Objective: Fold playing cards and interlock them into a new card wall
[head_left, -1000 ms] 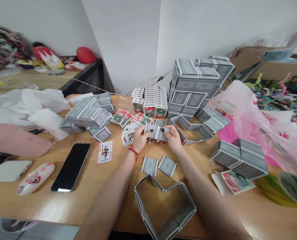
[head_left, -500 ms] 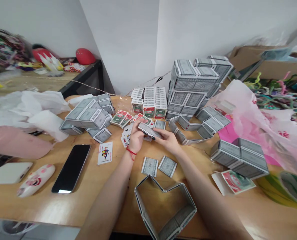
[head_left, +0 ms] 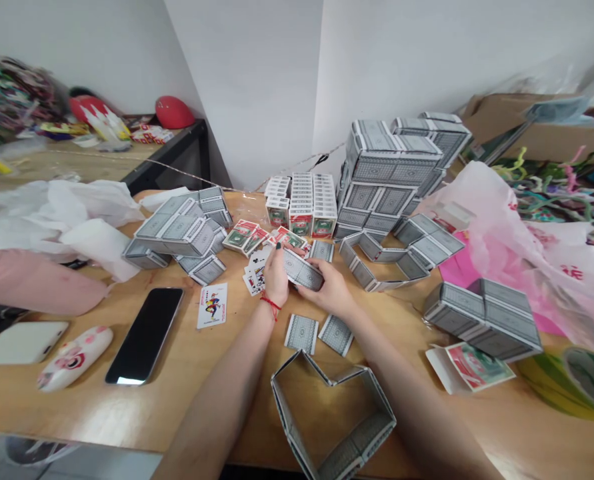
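Note:
Between my hands is a grey-patterned playing card piece [head_left: 301, 270], tilted with its back facing me. My left hand [head_left: 277, 277] grips its left end, the thumb upright. My right hand [head_left: 331, 288] is closed around its right end. Below the hands two folded card squares [head_left: 301, 333] lie side by side, the right one partly covered by my right forearm. Nearest me stands a heart-shaped frame of folded cards [head_left: 371, 400]. Loose face-up cards [head_left: 254, 277] spread just left of my left hand, and a joker card [head_left: 212, 306] lies farther left.
Card boxes [head_left: 301, 200] stand in rows at the back. Tall folded-card stacks [head_left: 387, 173] rise behind right, beside another heart frame [head_left: 377, 267]. A phone [head_left: 145, 335] and a white mouse-shaped case [head_left: 75, 358] lie left. Green-yellow tape [head_left: 571, 380] sits at right.
The card piece has turned in my hands, from nearly edge-on to showing its patterned back. My left thumb has come up, and my right hand has shifted slightly lower.

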The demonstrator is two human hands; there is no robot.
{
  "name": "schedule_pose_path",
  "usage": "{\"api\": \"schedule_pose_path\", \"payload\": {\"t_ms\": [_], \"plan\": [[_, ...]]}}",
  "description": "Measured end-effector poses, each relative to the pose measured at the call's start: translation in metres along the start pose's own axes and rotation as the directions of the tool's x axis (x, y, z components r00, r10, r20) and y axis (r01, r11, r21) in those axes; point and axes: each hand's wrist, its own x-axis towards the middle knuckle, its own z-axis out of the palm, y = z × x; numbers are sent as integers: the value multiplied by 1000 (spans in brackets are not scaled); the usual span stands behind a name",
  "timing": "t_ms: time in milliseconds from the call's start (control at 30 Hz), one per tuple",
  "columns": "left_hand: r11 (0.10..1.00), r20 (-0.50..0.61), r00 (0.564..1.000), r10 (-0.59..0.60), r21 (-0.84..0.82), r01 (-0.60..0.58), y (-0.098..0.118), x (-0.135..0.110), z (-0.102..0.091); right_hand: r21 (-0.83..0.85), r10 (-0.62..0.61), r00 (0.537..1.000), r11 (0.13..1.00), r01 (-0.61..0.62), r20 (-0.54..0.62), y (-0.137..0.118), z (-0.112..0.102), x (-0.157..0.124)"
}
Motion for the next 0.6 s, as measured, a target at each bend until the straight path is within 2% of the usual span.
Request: {"api": "schedule_pose_path", "payload": {"t_ms": [167,333,467,600], "plan": [[998,-64,998,11,55,-7,10,-7,6,-8,1,1000,1000,-1,13,0,1,-1],[999,-127,992,-17,28,21,0,-7,6,-21,1,1000,1000,-1,25,1,1,-3],[997,-51,996,-75,-34,74,-12,-5,4,-66,30,1000,997,-30,1,1,2,-4],[995,-7,996,-85,-53,84,-13,-7,4,-62,27,999,998,-28,-26,2,3,-5]]}}
